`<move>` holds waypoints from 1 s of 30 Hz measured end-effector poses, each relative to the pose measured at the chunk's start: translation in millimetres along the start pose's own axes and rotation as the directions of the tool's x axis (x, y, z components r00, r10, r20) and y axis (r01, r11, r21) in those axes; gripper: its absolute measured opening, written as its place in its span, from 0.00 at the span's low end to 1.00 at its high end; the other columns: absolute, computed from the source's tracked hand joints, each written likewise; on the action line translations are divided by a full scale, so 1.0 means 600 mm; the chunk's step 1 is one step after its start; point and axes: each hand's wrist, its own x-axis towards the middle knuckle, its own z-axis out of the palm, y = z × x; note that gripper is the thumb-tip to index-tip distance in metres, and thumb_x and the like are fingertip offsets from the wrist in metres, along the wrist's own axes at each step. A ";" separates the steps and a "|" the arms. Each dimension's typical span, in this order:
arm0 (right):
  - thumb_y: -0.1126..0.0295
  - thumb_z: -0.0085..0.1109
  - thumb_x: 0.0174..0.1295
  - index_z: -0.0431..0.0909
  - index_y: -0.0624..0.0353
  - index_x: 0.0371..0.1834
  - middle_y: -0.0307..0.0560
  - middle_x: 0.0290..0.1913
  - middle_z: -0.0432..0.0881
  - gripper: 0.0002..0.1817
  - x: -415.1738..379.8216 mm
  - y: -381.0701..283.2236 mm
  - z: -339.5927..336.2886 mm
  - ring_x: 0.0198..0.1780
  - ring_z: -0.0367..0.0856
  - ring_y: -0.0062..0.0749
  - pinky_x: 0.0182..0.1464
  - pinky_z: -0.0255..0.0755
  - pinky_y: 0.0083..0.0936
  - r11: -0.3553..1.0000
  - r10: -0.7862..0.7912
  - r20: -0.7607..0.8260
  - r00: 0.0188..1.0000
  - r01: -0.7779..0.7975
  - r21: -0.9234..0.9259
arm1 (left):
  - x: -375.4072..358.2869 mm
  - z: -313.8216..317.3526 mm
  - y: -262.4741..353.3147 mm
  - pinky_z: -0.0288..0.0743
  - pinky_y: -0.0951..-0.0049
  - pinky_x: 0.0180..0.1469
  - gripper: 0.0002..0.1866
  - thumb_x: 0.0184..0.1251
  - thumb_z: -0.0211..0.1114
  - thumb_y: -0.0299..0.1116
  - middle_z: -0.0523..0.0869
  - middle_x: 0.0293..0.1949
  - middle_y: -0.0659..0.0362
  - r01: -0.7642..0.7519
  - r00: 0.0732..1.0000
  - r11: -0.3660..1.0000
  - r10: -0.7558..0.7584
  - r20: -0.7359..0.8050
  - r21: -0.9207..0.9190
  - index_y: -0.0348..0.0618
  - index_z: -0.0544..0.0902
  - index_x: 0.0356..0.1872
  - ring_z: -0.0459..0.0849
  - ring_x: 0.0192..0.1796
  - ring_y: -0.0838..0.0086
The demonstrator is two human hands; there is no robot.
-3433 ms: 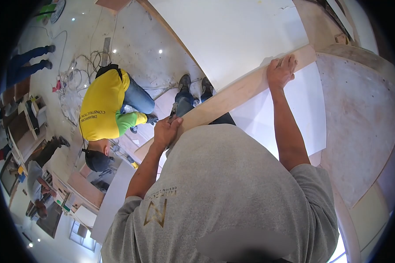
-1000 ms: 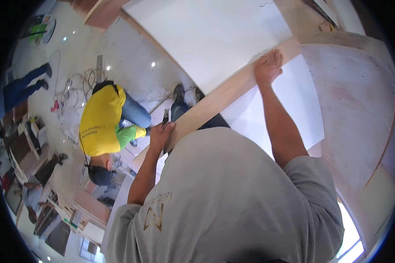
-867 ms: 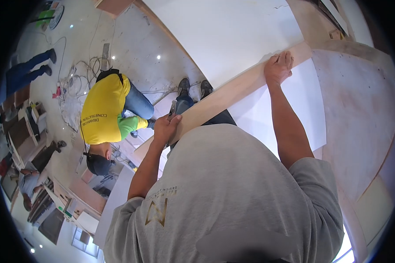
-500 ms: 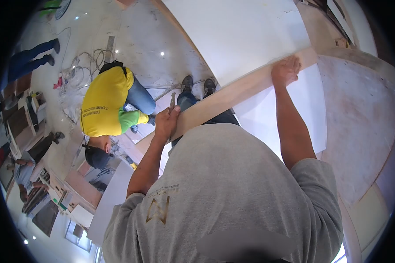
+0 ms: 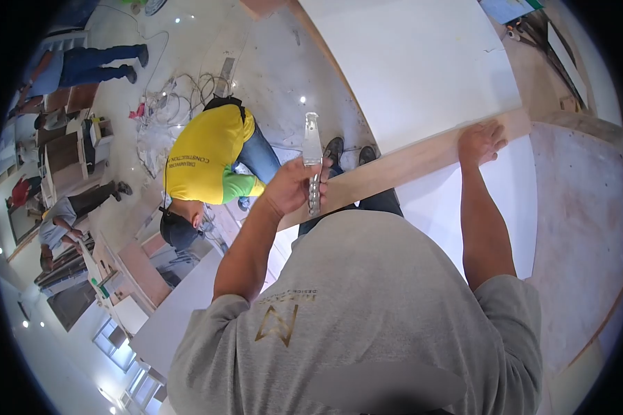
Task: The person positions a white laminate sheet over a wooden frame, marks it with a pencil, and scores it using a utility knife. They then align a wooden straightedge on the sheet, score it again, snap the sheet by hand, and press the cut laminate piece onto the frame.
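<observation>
My left hand is closed around a silver metal hand tool, held upright with its tapered part above the fist and a ridged part below. It is in front of the left portion of a long, pale wooden board. That board slants across in front of my body, rising to the right. Near its right end, my right hand grips the board with curled fingers. Behind and beneath the board lies a large white panel.
Left of me, a person in a yellow shirt bends over close by. Coiled cables lie on the floor behind them. More people are at the far left among wooden cabinet parts. A curved, pale panel stands at the right.
My left hand has lifted the metal tool and turned it so its wider side faces me. The whole view has shifted, with my right hand still on the board.
</observation>
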 end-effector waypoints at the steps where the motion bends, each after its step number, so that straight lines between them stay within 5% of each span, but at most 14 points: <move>1: 0.56 0.44 0.70 0.65 0.53 0.72 0.42 0.77 0.59 0.28 0.002 0.007 0.026 0.75 0.56 0.56 0.58 0.71 0.54 0.999 -0.007 -0.019 1.000 0.006 -0.047 | 0.012 -0.023 -0.035 0.75 0.70 0.26 0.13 0.73 0.63 0.35 0.81 0.30 0.60 -0.044 0.995 0.993 0.054 -0.087 0.107 0.37 0.78 0.51 0.79 0.26 0.75; 3: 0.53 0.43 0.72 0.60 0.51 0.78 0.42 0.81 0.56 0.33 0.021 0.022 0.042 0.78 0.53 0.57 0.64 0.70 0.56 0.998 0.006 0.032 0.999 -0.004 -0.059 | 0.012 -0.014 -0.057 0.74 0.74 0.25 0.10 0.70 0.64 0.31 0.78 0.28 0.63 0.027 0.952 0.928 0.090 -0.293 0.372 0.40 0.76 0.48 0.78 0.25 0.78; 6: 0.52 0.43 0.71 0.63 0.48 0.77 0.43 0.80 0.57 0.32 0.022 0.025 0.027 0.79 0.52 0.54 0.68 0.64 0.57 1.000 0.013 0.065 0.998 -0.012 -0.019 | 0.027 0.038 -0.053 0.73 0.76 0.25 0.09 0.71 0.63 0.32 0.78 0.28 0.64 -0.013 0.949 0.809 0.194 -0.247 0.587 0.43 0.77 0.48 0.77 0.25 0.80; 10: 0.61 0.52 0.65 0.74 0.54 0.59 0.48 0.68 0.68 0.20 0.016 0.012 0.007 0.72 0.61 0.53 0.61 0.66 0.54 0.983 0.014 -0.172 0.985 0.019 0.183 | 0.093 0.174 -0.005 0.76 0.69 0.28 0.25 0.72 0.59 0.35 0.83 0.31 0.56 -0.184 0.945 0.363 0.323 0.062 0.914 0.44 0.71 0.69 0.83 0.28 0.70; 12: 0.61 0.52 0.65 0.71 0.55 0.63 0.49 0.70 0.66 0.24 0.017 0.013 0.014 0.73 0.59 0.55 0.62 0.65 0.54 0.984 0.027 -0.147 0.989 0.000 0.177 | 0.191 0.193 -0.018 0.78 0.56 0.34 0.34 0.73 0.60 0.35 0.84 0.32 0.46 -0.379 0.826 -0.108 0.408 0.389 0.919 0.43 0.59 0.77 0.86 0.33 0.58; 17: 0.60 0.51 0.67 0.62 0.56 0.74 0.52 0.77 0.59 0.32 0.027 -0.001 0.011 0.76 0.55 0.61 0.67 0.59 0.55 0.989 0.124 -0.070 0.990 -0.118 0.087 | 0.393 0.313 -0.042 0.80 0.52 0.38 0.32 0.73 0.56 0.36 0.87 0.34 0.44 -0.485 0.746 -0.461 0.225 0.627 0.743 0.44 0.61 0.76 0.87 0.36 0.52; 23: 0.55 0.52 0.67 0.58 0.55 0.77 0.55 0.80 0.53 0.36 0.028 0.001 0.012 0.77 0.51 0.66 0.73 0.50 0.60 0.976 0.138 -0.003 0.990 -0.135 0.173 | 0.552 0.480 -0.072 0.81 0.53 0.38 0.33 0.68 0.58 0.38 0.88 0.29 0.48 -0.600 0.694 -0.511 0.051 0.719 0.615 0.41 0.66 0.73 0.88 0.33 0.53; 30: 0.59 0.50 0.68 0.57 0.55 0.78 0.57 0.80 0.53 0.35 0.035 0.000 0.003 0.77 0.50 0.68 0.73 0.46 0.65 0.962 0.152 0.027 0.988 -0.154 0.227 | 0.610 0.561 -0.086 0.81 0.53 0.37 0.34 0.66 0.60 0.37 0.87 0.29 0.46 -0.640 0.671 -0.451 0.067 0.739 0.622 0.42 0.66 0.74 0.88 0.33 0.52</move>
